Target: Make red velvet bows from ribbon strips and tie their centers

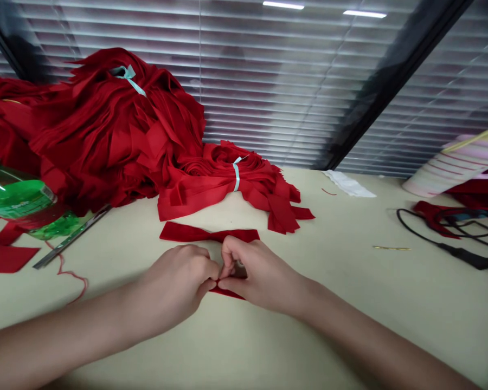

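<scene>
A small red fabric strip (230,293) lies low over the table, pinched between my two hands and mostly covered by them. My left hand (183,276) is closed on its left part, thumb against curled fingers. From the right, my right hand (260,271) grips the same strip with thumb and fingertips, almost touching the left thumb. Just beyond my fingers a second red strip (187,232) rests on the table, twisted in the middle. Farther back is a red fabric bundle (252,176) tied with a pale blue ribbon (236,174).
A large red fabric heap (106,130) stands against the window blinds (260,97). At left lie a green bottle (20,197), a metal ruler (73,236) and red thread (79,279). To the right are white cloth (350,183), a black cable (467,257) and a thread cone (451,168).
</scene>
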{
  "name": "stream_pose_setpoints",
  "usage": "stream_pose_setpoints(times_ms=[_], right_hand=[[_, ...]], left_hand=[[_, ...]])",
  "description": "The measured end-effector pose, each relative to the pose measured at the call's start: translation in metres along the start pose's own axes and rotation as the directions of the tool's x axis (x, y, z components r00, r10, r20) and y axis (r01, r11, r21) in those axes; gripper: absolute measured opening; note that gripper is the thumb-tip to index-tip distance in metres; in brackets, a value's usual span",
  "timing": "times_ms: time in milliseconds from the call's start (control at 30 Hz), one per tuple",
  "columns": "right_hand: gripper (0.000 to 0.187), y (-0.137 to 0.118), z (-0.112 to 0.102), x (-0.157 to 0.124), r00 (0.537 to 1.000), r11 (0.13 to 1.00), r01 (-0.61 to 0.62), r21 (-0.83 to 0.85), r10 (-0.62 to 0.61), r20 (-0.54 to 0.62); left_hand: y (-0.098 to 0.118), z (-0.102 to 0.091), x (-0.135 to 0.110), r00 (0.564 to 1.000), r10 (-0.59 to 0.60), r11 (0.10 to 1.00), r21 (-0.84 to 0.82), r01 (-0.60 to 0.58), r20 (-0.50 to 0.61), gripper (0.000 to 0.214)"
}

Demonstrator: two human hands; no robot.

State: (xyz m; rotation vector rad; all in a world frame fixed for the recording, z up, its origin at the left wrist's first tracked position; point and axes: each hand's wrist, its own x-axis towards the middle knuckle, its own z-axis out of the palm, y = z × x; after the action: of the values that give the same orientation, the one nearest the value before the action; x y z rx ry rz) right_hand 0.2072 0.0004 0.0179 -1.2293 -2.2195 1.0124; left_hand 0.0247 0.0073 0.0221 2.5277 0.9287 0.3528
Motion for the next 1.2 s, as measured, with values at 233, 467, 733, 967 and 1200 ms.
stream_pose_setpoints(times_ms=[233, 467, 733, 967, 1200], right_hand=[[0.008, 0.003, 0.003, -0.005, 0.921, 0.89, 0.342, -0.301, -0.381, -0.081], [0.021, 0.012, 0.014, -0.003, 0.815, 0.669, 0.414, -0.617, -0.574, -0.076], [0.025, -0.001, 0.025, -0.005, 0.755, 0.367, 0.348, -0.863, -0.656, 0.026], [0.017, 0.003, 0.033, -0.005, 0.857, 0.548, 0.241, -0.801, -0.507, -0.089], [0.019, 0.004, 0.033, -0.002, 0.896, 0.8, 0.202, -0.565, -0.384, -0.224]], left_hand=[[-0.005, -0.002, 0.004, 0.999, -0.022, 0.997, -0.074, 0.024, 0.027, 0.023], [-0.017, -0.013, 0.009, 0.994, -0.088, 0.991, -0.098, 0.094, 0.065, 0.017], [-0.024, -0.013, 0.011, 0.996, -0.018, 0.993, -0.118, 0.028, 0.086, 0.014], [-0.027, -0.022, 0.014, 0.983, 0.124, 0.982, -0.157, -0.103, 0.134, 0.013], [-0.026, -0.026, 0.012, 0.977, 0.138, 0.985, -0.122, -0.119, 0.16, 0.013]])
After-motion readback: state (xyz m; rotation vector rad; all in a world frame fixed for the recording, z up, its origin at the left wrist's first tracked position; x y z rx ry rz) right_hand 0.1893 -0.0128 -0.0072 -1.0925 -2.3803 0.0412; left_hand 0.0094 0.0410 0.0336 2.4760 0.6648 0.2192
